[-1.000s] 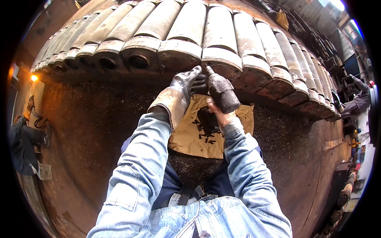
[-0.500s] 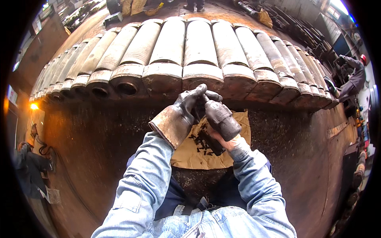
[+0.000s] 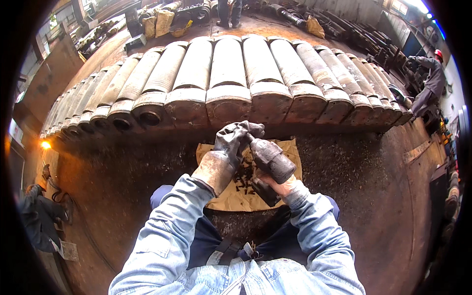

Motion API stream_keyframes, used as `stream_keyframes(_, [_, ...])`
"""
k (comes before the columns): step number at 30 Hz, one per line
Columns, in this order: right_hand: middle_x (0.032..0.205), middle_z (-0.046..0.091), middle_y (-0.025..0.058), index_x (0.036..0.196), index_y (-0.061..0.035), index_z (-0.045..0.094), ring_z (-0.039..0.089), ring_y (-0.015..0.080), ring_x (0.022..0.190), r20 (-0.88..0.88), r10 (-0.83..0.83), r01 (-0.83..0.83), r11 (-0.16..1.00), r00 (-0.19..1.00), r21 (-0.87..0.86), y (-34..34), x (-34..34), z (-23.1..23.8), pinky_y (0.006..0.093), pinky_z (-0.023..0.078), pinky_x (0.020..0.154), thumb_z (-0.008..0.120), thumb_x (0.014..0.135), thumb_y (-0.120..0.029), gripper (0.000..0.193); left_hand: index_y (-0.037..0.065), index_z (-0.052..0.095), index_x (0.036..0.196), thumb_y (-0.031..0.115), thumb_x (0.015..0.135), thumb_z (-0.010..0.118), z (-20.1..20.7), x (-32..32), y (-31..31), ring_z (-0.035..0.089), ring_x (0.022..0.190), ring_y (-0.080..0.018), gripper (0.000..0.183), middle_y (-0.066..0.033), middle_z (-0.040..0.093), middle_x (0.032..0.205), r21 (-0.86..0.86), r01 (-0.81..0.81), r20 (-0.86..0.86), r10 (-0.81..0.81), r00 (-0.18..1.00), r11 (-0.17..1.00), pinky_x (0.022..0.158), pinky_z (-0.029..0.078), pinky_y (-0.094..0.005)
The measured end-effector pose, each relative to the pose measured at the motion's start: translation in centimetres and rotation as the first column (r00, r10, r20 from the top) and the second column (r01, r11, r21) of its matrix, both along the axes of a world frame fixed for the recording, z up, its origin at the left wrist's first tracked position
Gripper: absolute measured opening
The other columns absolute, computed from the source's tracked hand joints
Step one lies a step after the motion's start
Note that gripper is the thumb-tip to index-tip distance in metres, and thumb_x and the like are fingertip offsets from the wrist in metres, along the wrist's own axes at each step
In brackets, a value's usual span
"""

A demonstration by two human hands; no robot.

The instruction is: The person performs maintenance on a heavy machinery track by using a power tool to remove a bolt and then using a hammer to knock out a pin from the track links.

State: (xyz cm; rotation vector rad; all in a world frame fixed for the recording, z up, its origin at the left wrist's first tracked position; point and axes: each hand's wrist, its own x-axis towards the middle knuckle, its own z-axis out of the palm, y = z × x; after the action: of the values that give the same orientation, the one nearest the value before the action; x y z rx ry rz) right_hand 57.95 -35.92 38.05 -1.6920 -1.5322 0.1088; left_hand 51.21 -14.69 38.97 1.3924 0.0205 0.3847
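My right hand (image 3: 281, 186), bare, is wrapped around the grip of a grimy, dark cordless impact driver (image 3: 273, 161). Its nose points away from me and to the left. My left hand (image 3: 230, 145) wears a blackened work glove with a stained leather cuff. The gloved fingers are closed at the driver's nose; whatever they pinch there is hidden. Beneath both hands, a sheet of brown paper (image 3: 221, 202) lies on the floor between my knees. Several small dark bolts (image 3: 243, 186) are scattered on it, partly covered by my hands and the driver.
A curved-looking row of heavy metal cylinders with block ends (image 3: 228, 103) stretches across in front of me. At the left, a person (image 3: 42, 211) works near a bright orange glow (image 3: 45, 145). Another person (image 3: 430, 81) stands at the right. Sacks (image 3: 164, 23) and long bars (image 3: 354, 42) lie beyond.
The view has tilted up and shifted slightly, so the cylinders sit lower in the picture. My hands are still together at the driver's nose, with the gloved fingers a little more curled.
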Motion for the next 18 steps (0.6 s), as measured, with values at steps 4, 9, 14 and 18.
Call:
stream_keyframes(4, [0.154,0.046,0.0154,0.152,-0.0091,0.044,0.039,0.0342,0.146,-0.021,-0.040,0.041,0.999,0.999,0.014,-1.3,0.1,-0.8,0.0423,0.030,0.123,0.074,0.083,-0.012,0.076,-0.008,0.060,0.129,0.040,0.100,0.056,0.2,-0.5,-2.5,0.070,0.105,-0.0217,0.057,-0.0207,0.069,0.120,-0.450,0.083,-0.056,-0.121,0.991,0.889,0.086,0.057,-0.0256])
stream_keyframes(9, [0.150,0.050,0.0144,0.150,-0.0095,0.046,0.046,0.0302,0.142,-0.392,-0.039,0.052,0.998,0.919,0.021,-1.6,-1.1,-1.2,0.0394,0.036,0.119,0.075,0.090,-0.023,0.068,-0.008,0.063,0.122,0.045,0.101,0.059,0.9,-1.4,-2.9,0.069,0.108,-0.0255,0.057,-0.0218,0.069,0.120,-0.112,0.106,0.175,-0.086,0.981,0.988,0.093,0.057,-0.0325])
stream_keyframes(14, [0.148,0.052,0.0124,0.151,-0.0091,0.045,0.049,0.0260,0.138,-0.725,-0.094,-0.021,0.989,0.682,-0.148,-0.3,-1.0,-4.4,0.0373,0.038,0.117,0.078,0.088,-0.022,0.072,-0.006,0.068,0.109,0.026,0.104,0.055,-0.3,-1.3,-0.9,0.072,0.102,-0.0258,0.035,-0.0188,0.073,0.112,0.010,-0.088,0.027,0.088,0.996,0.996,0.089,0.060,-0.0363])
stream_keyframes(18, [0.146,0.053,0.0108,0.151,-0.0089,0.043,0.050,0.0234,0.136,-0.772,-0.125,-0.013,0.985,0.623,-0.170,0.2,-1.2,-4.5,0.0359,0.038,0.117,0.080,0.086,-0.017,0.075,-0.011,0.064,0.120,0.040,0.103,0.060,-0.7,-1.1,-0.4,0.072,0.082,-0.0157,0.054,-0.0190,0.074,0.107,-0.670,-0.047,-0.209,-0.127,0.969,0.741,0.069,0.063,-0.0266])
